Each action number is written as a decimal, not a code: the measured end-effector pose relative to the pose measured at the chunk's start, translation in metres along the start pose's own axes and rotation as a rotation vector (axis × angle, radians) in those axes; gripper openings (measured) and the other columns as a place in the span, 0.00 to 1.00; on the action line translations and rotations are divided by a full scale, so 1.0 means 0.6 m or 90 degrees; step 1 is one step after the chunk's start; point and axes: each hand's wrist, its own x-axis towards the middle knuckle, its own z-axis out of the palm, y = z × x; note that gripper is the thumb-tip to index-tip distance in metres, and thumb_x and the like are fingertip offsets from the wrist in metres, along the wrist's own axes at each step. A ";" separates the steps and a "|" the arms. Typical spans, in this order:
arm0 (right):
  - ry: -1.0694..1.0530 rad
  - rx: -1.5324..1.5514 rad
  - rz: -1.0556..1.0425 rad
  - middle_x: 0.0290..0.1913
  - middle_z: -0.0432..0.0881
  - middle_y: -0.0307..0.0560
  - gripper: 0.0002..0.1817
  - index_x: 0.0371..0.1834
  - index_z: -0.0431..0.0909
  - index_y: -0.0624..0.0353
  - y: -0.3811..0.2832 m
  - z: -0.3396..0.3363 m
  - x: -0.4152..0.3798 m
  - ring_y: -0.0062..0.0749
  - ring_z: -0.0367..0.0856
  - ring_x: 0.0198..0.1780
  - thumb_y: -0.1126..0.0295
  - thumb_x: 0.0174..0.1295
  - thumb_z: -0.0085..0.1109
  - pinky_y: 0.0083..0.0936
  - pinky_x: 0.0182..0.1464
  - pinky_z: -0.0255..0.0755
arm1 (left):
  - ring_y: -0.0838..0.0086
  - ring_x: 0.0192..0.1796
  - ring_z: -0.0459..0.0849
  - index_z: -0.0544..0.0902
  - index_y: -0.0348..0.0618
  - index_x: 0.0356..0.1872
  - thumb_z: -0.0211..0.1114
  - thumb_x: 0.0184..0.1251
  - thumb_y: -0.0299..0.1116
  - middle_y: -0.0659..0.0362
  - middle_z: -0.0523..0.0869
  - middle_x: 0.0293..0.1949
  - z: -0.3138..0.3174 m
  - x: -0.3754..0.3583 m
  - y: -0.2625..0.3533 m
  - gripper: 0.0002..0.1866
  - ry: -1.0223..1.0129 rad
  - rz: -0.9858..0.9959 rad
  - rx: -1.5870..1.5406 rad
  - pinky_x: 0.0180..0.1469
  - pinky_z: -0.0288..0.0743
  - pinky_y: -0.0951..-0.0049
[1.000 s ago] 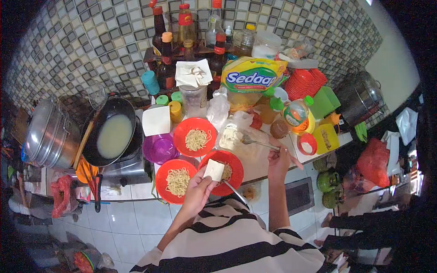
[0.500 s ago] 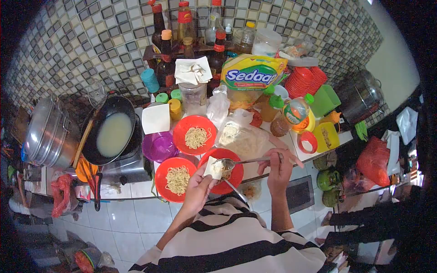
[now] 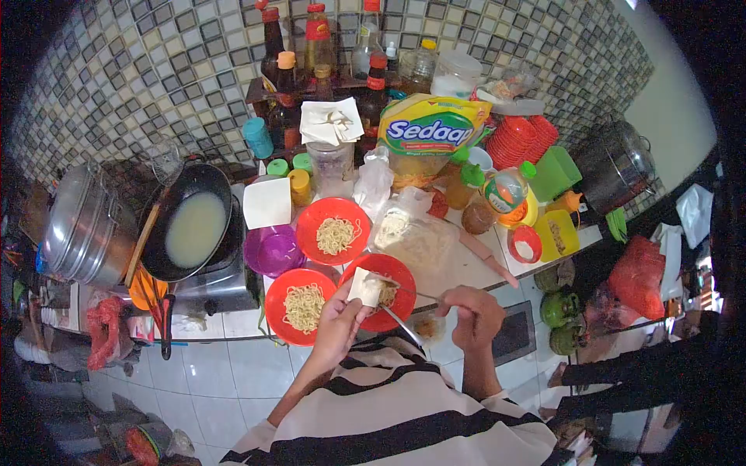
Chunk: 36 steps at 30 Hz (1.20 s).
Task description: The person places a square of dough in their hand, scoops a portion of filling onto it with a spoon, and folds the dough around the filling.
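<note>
Red bowls [image 3: 334, 208], black-striped pale shirt [image 3: 388, 400]

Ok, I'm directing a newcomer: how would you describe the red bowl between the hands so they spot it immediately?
From the black wok, look right to three large red bowls. It's the rightmost bowl, between the left hand and right hand. Unlike its neighbours, it has a metal handle slanting across its near rim.

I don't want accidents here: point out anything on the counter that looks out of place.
The pink utensil near the right hand: its end juts past the edge of the counter, so it might get knocked off.
</note>
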 end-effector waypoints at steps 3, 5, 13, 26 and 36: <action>-0.052 -0.035 -0.035 0.25 0.80 0.44 0.03 0.29 0.76 0.58 0.004 -0.003 -0.006 0.34 0.80 0.26 0.71 0.53 0.57 0.26 0.29 0.73 | 0.75 0.53 0.74 0.61 0.35 0.60 0.45 0.62 0.20 0.54 0.72 0.53 0.002 -0.002 0.001 0.22 -0.008 0.008 0.008 0.52 0.70 0.78; -0.078 -0.063 -0.059 0.25 0.80 0.44 0.04 0.29 0.77 0.58 0.004 -0.002 -0.003 0.35 0.80 0.26 0.71 0.51 0.58 0.26 0.31 0.73 | 0.74 0.53 0.73 0.61 0.35 0.60 0.44 0.63 0.20 0.54 0.72 0.53 0.002 -0.002 0.000 0.22 0.001 0.005 0.011 0.53 0.70 0.78; -0.042 0.007 -0.101 0.26 0.80 0.45 0.05 0.28 0.78 0.59 -0.007 -0.003 0.001 0.36 0.80 0.26 0.71 0.49 0.60 0.27 0.29 0.74 | 0.73 0.53 0.74 0.61 0.37 0.60 0.45 0.61 0.17 0.54 0.72 0.53 -0.002 -0.002 0.001 0.23 -0.010 0.013 -0.025 0.52 0.72 0.79; -0.121 -0.016 -0.119 0.26 0.80 0.47 0.06 0.28 0.77 0.60 -0.021 -0.006 0.022 0.37 0.80 0.26 0.71 0.48 0.59 0.27 0.26 0.73 | 0.74 0.53 0.74 0.62 0.35 0.59 0.45 0.63 0.21 0.55 0.73 0.53 0.000 -0.005 0.001 0.22 -0.003 0.001 -0.011 0.53 0.70 0.78; 0.255 0.011 0.192 0.25 0.79 0.47 0.14 0.32 0.71 0.62 0.033 -0.003 0.011 0.25 0.73 0.18 0.64 0.66 0.39 0.21 0.22 0.69 | 0.71 0.54 0.73 0.61 0.33 0.59 0.44 0.63 0.20 0.53 0.72 0.54 -0.010 -0.004 -0.001 0.21 0.002 0.001 -0.016 0.55 0.69 0.76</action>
